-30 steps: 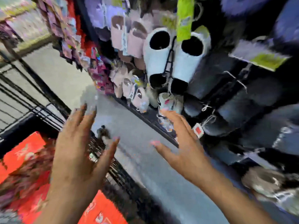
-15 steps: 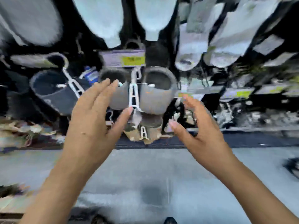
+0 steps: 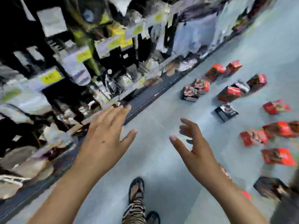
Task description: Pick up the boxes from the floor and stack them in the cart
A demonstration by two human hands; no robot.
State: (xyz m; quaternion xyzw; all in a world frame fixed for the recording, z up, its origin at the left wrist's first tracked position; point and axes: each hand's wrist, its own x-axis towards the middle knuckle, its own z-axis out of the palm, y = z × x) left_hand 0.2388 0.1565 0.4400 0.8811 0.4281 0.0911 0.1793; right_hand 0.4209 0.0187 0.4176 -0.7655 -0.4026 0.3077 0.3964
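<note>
Aisle: pale grey smooth floor (image 3: 155, 167); blurred shelving (image 3: 64, 65) at 10 o'clock.
Cargo: red-and-black cardboard boxes (image 3: 229, 94) scattered, 2–4 o'clock.
Left hand (image 3: 103, 139): fingers spread, empty.
Right hand (image 3: 194, 152): fingers loosely apart, empty.

Pale grey floor (image 3: 161, 159) is carrying a scatter of red boxes (image 3: 279, 156), lying mostly apart toward its right side, some tilted, all blurred. A black box (image 3: 226, 112) is lying flat among them. A dark box (image 3: 271, 188) is sitting nearer. Two more are touching close to the floor's edge along the shelving base (image 3: 153, 97). A sandalled foot (image 3: 136, 189) is standing at the near edge.
</note>
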